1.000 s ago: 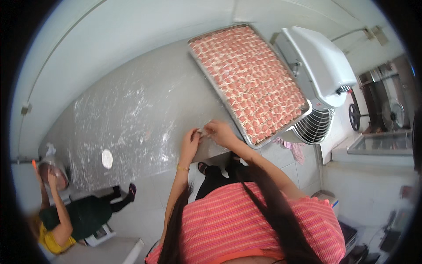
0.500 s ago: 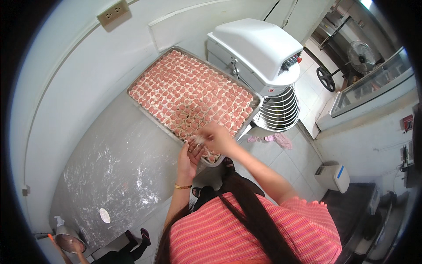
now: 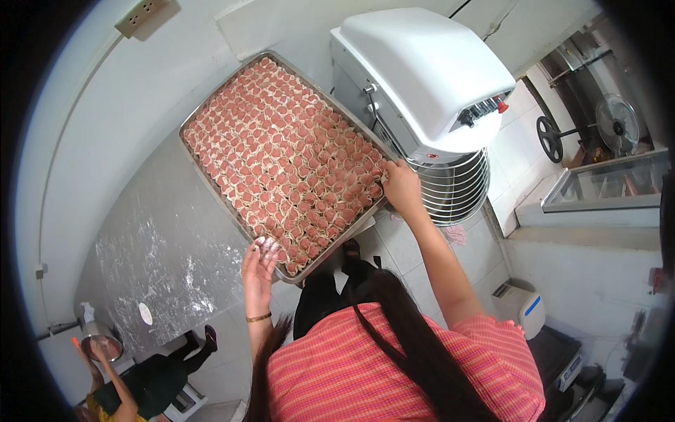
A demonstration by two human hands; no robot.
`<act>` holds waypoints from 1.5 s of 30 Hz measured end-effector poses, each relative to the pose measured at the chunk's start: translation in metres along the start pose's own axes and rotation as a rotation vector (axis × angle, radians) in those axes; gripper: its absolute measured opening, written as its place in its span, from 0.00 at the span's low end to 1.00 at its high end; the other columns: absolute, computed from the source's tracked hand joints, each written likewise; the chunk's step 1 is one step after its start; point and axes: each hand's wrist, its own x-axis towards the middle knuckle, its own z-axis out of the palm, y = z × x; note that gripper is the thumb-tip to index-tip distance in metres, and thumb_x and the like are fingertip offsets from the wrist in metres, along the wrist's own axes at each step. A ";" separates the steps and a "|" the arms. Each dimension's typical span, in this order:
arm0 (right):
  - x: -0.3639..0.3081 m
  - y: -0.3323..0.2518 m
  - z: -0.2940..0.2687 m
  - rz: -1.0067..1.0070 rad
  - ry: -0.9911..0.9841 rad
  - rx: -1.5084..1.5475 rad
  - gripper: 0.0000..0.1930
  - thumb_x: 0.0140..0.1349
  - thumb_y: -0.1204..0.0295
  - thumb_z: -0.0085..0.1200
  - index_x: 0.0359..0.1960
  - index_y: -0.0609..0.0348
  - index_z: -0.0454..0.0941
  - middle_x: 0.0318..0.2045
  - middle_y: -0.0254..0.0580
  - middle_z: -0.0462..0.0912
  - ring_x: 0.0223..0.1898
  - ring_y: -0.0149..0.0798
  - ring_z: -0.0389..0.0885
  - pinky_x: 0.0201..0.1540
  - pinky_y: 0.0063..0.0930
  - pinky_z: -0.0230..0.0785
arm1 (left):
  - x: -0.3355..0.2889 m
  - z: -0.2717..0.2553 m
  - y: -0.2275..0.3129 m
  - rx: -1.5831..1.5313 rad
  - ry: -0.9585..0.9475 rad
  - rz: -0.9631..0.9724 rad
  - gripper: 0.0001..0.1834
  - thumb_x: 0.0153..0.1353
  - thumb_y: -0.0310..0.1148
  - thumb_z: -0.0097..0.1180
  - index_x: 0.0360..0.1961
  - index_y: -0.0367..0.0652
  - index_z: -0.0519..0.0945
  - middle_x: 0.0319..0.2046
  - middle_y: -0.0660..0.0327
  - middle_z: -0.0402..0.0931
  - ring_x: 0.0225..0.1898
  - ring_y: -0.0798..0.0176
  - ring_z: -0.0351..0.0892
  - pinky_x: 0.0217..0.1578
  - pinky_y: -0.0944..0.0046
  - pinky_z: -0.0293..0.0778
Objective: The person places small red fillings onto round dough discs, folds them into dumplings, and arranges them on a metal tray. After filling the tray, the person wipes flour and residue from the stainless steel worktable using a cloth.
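A large rectangular metal tray (image 3: 219, 199) holds many rows of open-topped dumplings (image 3: 281, 162), pale wrappers around pink filling. My right hand (image 3: 402, 186) is closed over the tray's right rim near its corner, the fingertips curled inside the edge. At the tray's near left rim, my left hand (image 3: 259, 261) has its fingers stretched and dusted with flour, resting against the edge beside the closest dumplings. A gold-coloured bracelet (image 3: 259, 318) circles my left wrist.
Beyond the tray's right side stands a white spiral mixer (image 3: 429, 77) with a wire guard (image 3: 457, 186). Flour streaks the grey metal table (image 3: 162, 239), where a white oval piece (image 3: 145, 314) lies. At lower left another person's hands (image 3: 104, 349) work in a metal bowl (image 3: 95, 330).
My hands have parted from over the tray's near corner. The right one has gone to the right rim and taken hold, the left to the near left rim. My view has shifted.
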 end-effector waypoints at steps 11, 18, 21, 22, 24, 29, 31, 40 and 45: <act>0.008 -0.003 -0.020 -0.023 -0.078 0.016 0.14 0.43 0.77 0.50 0.36 0.59 0.77 0.29 0.55 0.76 0.33 0.55 0.76 0.38 0.43 0.69 | 0.004 0.004 -0.009 -0.043 0.010 0.030 0.18 0.64 0.30 0.44 0.54 0.36 0.65 0.50 0.55 0.70 0.50 0.60 0.72 0.50 0.63 0.70; 0.022 -0.006 -0.016 0.001 -0.260 -0.116 0.12 0.42 0.77 0.51 0.32 0.61 0.78 0.28 0.57 0.79 0.33 0.55 0.78 0.38 0.43 0.70 | 0.009 -0.009 -0.007 -0.060 0.034 0.031 0.18 0.64 0.30 0.44 0.54 0.37 0.66 0.48 0.56 0.71 0.49 0.61 0.73 0.49 0.65 0.71; 0.019 -0.013 -0.004 0.032 -0.171 -0.148 0.14 0.43 0.76 0.50 0.34 0.60 0.78 0.27 0.56 0.79 0.32 0.55 0.78 0.37 0.44 0.70 | 0.011 -0.022 -0.002 -0.048 0.022 0.028 0.18 0.64 0.31 0.44 0.53 0.37 0.66 0.48 0.56 0.71 0.50 0.61 0.73 0.50 0.65 0.70; 0.016 -0.016 -0.001 0.025 -0.136 -0.147 0.14 0.43 0.76 0.51 0.35 0.60 0.78 0.26 0.55 0.79 0.32 0.55 0.79 0.37 0.44 0.70 | 0.012 -0.027 -0.001 -0.057 0.023 0.021 0.18 0.64 0.31 0.44 0.53 0.37 0.66 0.48 0.56 0.71 0.50 0.61 0.73 0.50 0.65 0.70; 0.012 -0.020 0.003 0.042 -0.054 -0.166 0.16 0.43 0.76 0.51 0.37 0.58 0.78 0.26 0.55 0.79 0.32 0.54 0.79 0.38 0.43 0.71 | 0.016 -0.036 0.002 -0.079 0.010 0.035 0.18 0.64 0.31 0.44 0.53 0.37 0.66 0.48 0.55 0.71 0.50 0.61 0.72 0.50 0.64 0.70; 0.010 -0.018 -0.002 0.173 -0.175 -0.111 0.16 0.43 0.71 0.55 0.38 0.56 0.78 0.29 0.53 0.80 0.34 0.52 0.79 0.39 0.41 0.71 | 0.018 -0.055 0.010 -0.081 -0.010 0.040 0.18 0.64 0.31 0.44 0.54 0.36 0.65 0.48 0.55 0.71 0.50 0.61 0.72 0.51 0.64 0.68; 0.014 -0.013 -0.007 0.236 -0.245 -0.060 0.16 0.44 0.68 0.55 0.38 0.55 0.78 0.30 0.54 0.80 0.35 0.52 0.79 0.40 0.42 0.70 | 0.018 -0.061 0.014 -0.078 -0.021 0.045 0.18 0.64 0.31 0.44 0.54 0.36 0.64 0.48 0.54 0.70 0.51 0.60 0.71 0.52 0.63 0.68; 0.017 -0.001 -0.012 0.292 -0.349 -0.148 0.17 0.43 0.63 0.58 0.37 0.53 0.79 0.32 0.52 0.81 0.40 0.50 0.79 0.44 0.39 0.69 | 0.009 -0.088 0.027 -0.066 0.002 0.053 0.18 0.65 0.31 0.42 0.54 0.35 0.64 0.49 0.54 0.69 0.52 0.59 0.70 0.54 0.62 0.66; 0.022 -0.006 -0.009 0.334 -0.452 -0.164 0.13 0.43 0.66 0.58 0.32 0.53 0.81 0.33 0.49 0.81 0.41 0.49 0.79 0.44 0.37 0.70 | 0.004 -0.096 0.030 -0.058 0.025 0.048 0.18 0.65 0.30 0.42 0.55 0.35 0.64 0.50 0.54 0.69 0.53 0.59 0.70 0.54 0.62 0.66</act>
